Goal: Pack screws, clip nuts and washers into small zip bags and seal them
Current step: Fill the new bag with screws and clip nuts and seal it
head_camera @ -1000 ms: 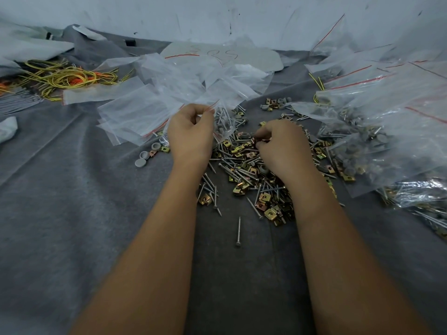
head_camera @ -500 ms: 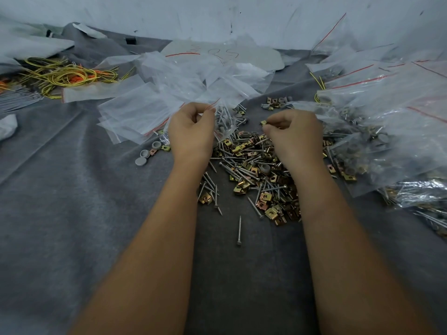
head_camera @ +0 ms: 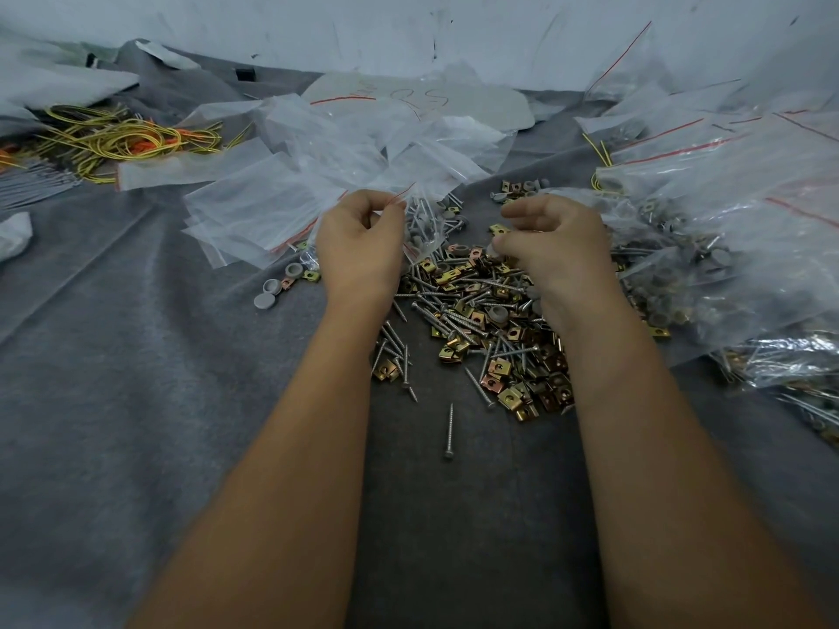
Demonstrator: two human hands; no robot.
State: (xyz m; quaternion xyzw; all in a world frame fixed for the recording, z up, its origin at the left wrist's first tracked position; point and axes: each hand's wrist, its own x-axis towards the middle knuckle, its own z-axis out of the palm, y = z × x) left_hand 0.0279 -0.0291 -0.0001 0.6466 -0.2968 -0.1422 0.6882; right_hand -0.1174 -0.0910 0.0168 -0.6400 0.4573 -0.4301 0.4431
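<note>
My left hand [head_camera: 358, 245] pinches the red-striped mouth of a small clear zip bag [head_camera: 424, 220] that holds screws and grey caps. My right hand [head_camera: 551, 240] hovers just right of the bag with curled fingers, pinching brass clip nuts [head_camera: 499, 230] at its fingertips. Below both hands lies a loose pile of screws and brass clip nuts [head_camera: 481, 324] on the grey felt. A single screw [head_camera: 449, 431] lies apart, nearer to me.
Empty zip bags [head_camera: 272, 206] are heaped at the back left and centre. Filled bags [head_camera: 726, 247] pile up on the right. Grey caps [head_camera: 272, 295] lie left of the pile. Yellow and orange wires [head_camera: 122, 140] sit far left. A white wall stands behind.
My right hand has lifted off the pile with clip nuts and moved up toward the bag. My left hand has kept its hold on the bag.
</note>
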